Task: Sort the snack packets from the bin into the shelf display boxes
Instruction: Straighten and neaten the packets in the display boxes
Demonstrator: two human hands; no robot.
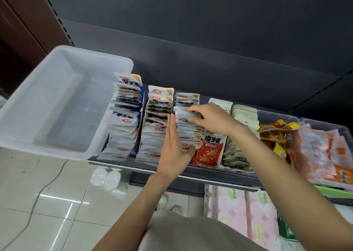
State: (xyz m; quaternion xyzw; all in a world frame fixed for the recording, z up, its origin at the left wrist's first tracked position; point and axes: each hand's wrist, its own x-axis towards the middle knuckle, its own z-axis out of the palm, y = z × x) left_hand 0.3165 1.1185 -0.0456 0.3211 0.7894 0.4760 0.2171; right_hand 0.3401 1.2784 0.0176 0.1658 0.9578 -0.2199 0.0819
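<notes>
A dark grey metal shelf (225,176) is carrying everything, and at its left end a large translucent white plastic bin (63,102) is sitting with nothing showing inside it. Beside the bin, rows of upright silver-white snack packets are standing packed in display boxes: a left row (125,117) in a blue-edged box, a middle row (157,124) and a third row (189,124). Further right, a red display box (209,151) printed with noodles is holding pale packets, then a row of cream packets (242,117), then a clear tub of orange-and-yellow wrapped snacks (277,134) and a clear tub of pink-orange packets (328,151). The left hand (174,149) is pressing flat, fingers straight, against the side of the third row. The right hand (208,117) is pinching a silver-white packet (181,115) at the top of that row.
</notes>
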